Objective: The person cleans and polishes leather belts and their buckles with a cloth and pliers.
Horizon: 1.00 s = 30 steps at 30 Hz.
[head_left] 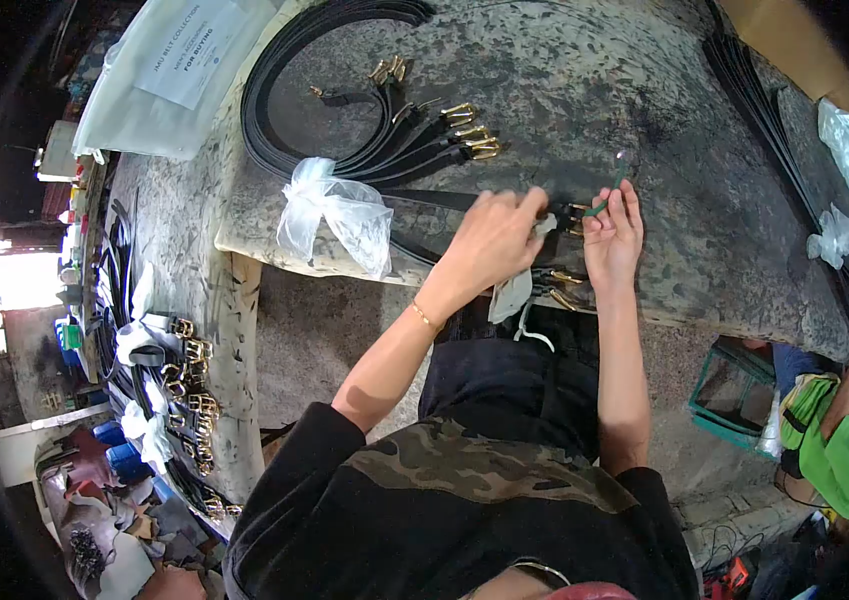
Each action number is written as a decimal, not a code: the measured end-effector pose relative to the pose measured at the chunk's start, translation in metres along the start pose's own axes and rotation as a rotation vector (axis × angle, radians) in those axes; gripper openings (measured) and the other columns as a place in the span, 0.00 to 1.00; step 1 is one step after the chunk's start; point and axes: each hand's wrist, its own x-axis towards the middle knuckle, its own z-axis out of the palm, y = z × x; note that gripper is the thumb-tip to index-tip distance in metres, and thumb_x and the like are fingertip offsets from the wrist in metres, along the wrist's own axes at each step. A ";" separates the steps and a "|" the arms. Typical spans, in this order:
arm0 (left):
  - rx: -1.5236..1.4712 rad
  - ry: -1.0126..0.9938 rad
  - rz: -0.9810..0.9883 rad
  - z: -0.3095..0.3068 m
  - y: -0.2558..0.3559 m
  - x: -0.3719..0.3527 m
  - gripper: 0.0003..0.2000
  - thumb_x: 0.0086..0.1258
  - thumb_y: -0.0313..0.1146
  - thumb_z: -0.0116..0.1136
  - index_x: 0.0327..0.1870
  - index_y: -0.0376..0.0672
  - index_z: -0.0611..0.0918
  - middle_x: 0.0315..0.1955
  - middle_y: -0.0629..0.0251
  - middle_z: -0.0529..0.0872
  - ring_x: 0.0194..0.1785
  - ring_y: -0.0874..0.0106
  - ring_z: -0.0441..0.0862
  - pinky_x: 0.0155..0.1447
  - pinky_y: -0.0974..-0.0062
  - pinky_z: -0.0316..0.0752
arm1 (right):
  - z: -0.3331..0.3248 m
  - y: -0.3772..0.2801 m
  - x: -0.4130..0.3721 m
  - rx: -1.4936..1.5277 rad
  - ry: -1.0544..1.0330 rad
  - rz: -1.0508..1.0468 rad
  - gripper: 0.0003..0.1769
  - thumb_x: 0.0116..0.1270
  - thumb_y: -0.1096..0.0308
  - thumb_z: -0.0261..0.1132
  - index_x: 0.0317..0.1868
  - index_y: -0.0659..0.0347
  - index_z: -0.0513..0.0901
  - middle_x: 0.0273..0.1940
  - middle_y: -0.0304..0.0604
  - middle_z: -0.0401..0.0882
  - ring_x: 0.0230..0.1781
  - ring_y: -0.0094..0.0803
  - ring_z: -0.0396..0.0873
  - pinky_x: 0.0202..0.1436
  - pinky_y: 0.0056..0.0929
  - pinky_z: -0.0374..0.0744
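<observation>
My left hand presses down on a black belt near its gold buckle on the worn stone worktop. My right hand pinches a thin green tool at the buckle end. More gold buckles hang off the table's near edge below my hands. A white cloth strip dangles under my left hand.
A bundle of black belts with gold buckles loops across the table, with a clear plastic bag lying on it. Further belts lie at right beside plastic bags. A side bench holds more belts. Another person in green sits at lower right.
</observation>
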 end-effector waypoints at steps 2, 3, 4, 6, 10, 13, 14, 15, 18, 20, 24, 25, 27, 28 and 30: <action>-0.025 -0.105 -0.009 0.005 0.003 0.001 0.22 0.66 0.38 0.63 0.60 0.44 0.76 0.30 0.48 0.84 0.41 0.48 0.83 0.45 0.54 0.77 | 0.001 -0.001 0.001 -0.005 0.014 0.000 0.16 0.75 0.74 0.63 0.59 0.58 0.72 0.41 0.41 0.82 0.29 0.19 0.73 0.32 0.23 0.76; -0.050 -0.217 -0.013 0.006 0.004 0.001 0.25 0.69 0.42 0.62 0.65 0.45 0.76 0.28 0.47 0.85 0.38 0.47 0.84 0.44 0.53 0.78 | 0.000 -0.001 0.001 -0.003 0.007 -0.002 0.16 0.75 0.74 0.63 0.59 0.57 0.72 0.42 0.41 0.82 0.30 0.20 0.74 0.32 0.24 0.76; -0.033 -0.187 0.033 0.011 0.002 -0.001 0.29 0.71 0.47 0.59 0.72 0.48 0.71 0.24 0.47 0.85 0.33 0.45 0.84 0.42 0.50 0.78 | -0.001 0.000 0.000 0.001 0.002 -0.003 0.16 0.75 0.73 0.63 0.60 0.57 0.72 0.42 0.40 0.82 0.32 0.20 0.75 0.31 0.24 0.76; 0.017 -0.203 0.035 0.014 0.003 0.000 0.29 0.71 0.46 0.59 0.72 0.49 0.72 0.24 0.47 0.85 0.33 0.46 0.84 0.41 0.51 0.78 | -0.001 -0.001 0.000 0.015 0.010 -0.005 0.16 0.75 0.73 0.62 0.60 0.57 0.72 0.42 0.41 0.81 0.34 0.21 0.77 0.31 0.24 0.77; 0.078 -0.191 0.060 0.016 0.002 -0.004 0.25 0.71 0.44 0.59 0.68 0.48 0.76 0.24 0.49 0.85 0.32 0.49 0.85 0.40 0.53 0.79 | -0.003 0.000 0.001 0.033 -0.028 0.003 0.16 0.75 0.73 0.63 0.59 0.56 0.73 0.43 0.41 0.82 0.39 0.23 0.80 0.32 0.25 0.78; 0.021 -0.149 0.111 0.016 0.001 -0.008 0.22 0.71 0.42 0.59 0.64 0.47 0.80 0.25 0.51 0.85 0.32 0.51 0.85 0.39 0.55 0.79 | -0.001 -0.001 -0.001 0.019 -0.001 0.009 0.15 0.74 0.73 0.63 0.59 0.56 0.73 0.43 0.41 0.82 0.41 0.23 0.81 0.32 0.25 0.79; 0.023 -0.151 0.112 0.016 0.002 -0.009 0.22 0.71 0.42 0.59 0.64 0.47 0.80 0.25 0.51 0.85 0.32 0.51 0.85 0.39 0.55 0.79 | -0.002 0.000 -0.001 0.021 -0.001 0.008 0.15 0.74 0.73 0.63 0.59 0.56 0.73 0.43 0.41 0.82 0.41 0.23 0.81 0.32 0.25 0.79; 0.038 -0.159 0.116 0.014 0.004 -0.010 0.21 0.71 0.42 0.59 0.62 0.47 0.80 0.25 0.52 0.85 0.32 0.52 0.85 0.38 0.56 0.79 | -0.004 0.000 0.000 0.038 -0.018 0.016 0.15 0.74 0.73 0.63 0.58 0.56 0.73 0.43 0.40 0.82 0.42 0.23 0.82 0.32 0.25 0.79; 0.056 -0.168 0.117 0.013 0.007 -0.011 0.19 0.71 0.41 0.59 0.60 0.46 0.82 0.25 0.54 0.85 0.32 0.53 0.85 0.38 0.57 0.79 | -0.007 0.000 0.001 0.056 -0.049 0.022 0.14 0.74 0.73 0.63 0.58 0.56 0.74 0.43 0.40 0.82 0.43 0.23 0.82 0.32 0.25 0.79; 0.063 -0.170 0.115 0.012 0.007 -0.011 0.18 0.70 0.40 0.60 0.59 0.45 0.82 0.25 0.55 0.85 0.33 0.54 0.85 0.38 0.58 0.79 | -0.007 0.000 0.001 0.058 -0.064 0.019 0.14 0.74 0.73 0.63 0.58 0.56 0.74 0.43 0.40 0.83 0.42 0.22 0.82 0.32 0.25 0.79; 0.012 -0.067 0.086 0.007 0.004 -0.006 0.17 0.66 0.35 0.64 0.55 0.44 0.83 0.34 0.58 0.84 0.37 0.54 0.85 0.41 0.57 0.80 | -0.003 -0.001 0.000 0.048 -0.027 0.028 0.15 0.74 0.73 0.63 0.58 0.55 0.74 0.42 0.39 0.83 0.38 0.22 0.82 0.32 0.25 0.79; 0.017 -0.038 0.045 0.005 0.004 -0.004 0.17 0.65 0.33 0.65 0.54 0.43 0.83 0.38 0.58 0.84 0.38 0.54 0.85 0.41 0.56 0.80 | -0.004 -0.001 0.000 0.046 -0.042 0.030 0.15 0.74 0.72 0.63 0.58 0.55 0.74 0.42 0.39 0.83 0.37 0.21 0.81 0.32 0.25 0.78; 0.037 0.003 0.032 0.005 0.000 0.001 0.14 0.64 0.31 0.65 0.51 0.43 0.84 0.41 0.60 0.84 0.38 0.53 0.85 0.41 0.56 0.80 | -0.005 0.000 0.002 0.033 -0.050 0.036 0.15 0.75 0.72 0.63 0.58 0.55 0.74 0.42 0.39 0.82 0.35 0.21 0.81 0.32 0.24 0.78; 0.044 -0.014 0.038 0.008 -0.007 0.003 0.13 0.63 0.31 0.65 0.49 0.42 0.85 0.41 0.60 0.84 0.38 0.53 0.85 0.41 0.56 0.81 | -0.006 -0.001 0.003 0.021 -0.058 0.047 0.15 0.75 0.72 0.63 0.59 0.55 0.74 0.42 0.39 0.82 0.34 0.21 0.80 0.32 0.24 0.77; 0.087 -0.051 0.055 0.007 -0.014 0.009 0.09 0.65 0.29 0.61 0.45 0.42 0.87 0.37 0.58 0.84 0.37 0.52 0.85 0.41 0.57 0.81 | -0.003 -0.007 0.003 0.005 -0.072 0.026 0.15 0.75 0.72 0.63 0.59 0.55 0.74 0.42 0.39 0.82 0.34 0.21 0.80 0.32 0.24 0.77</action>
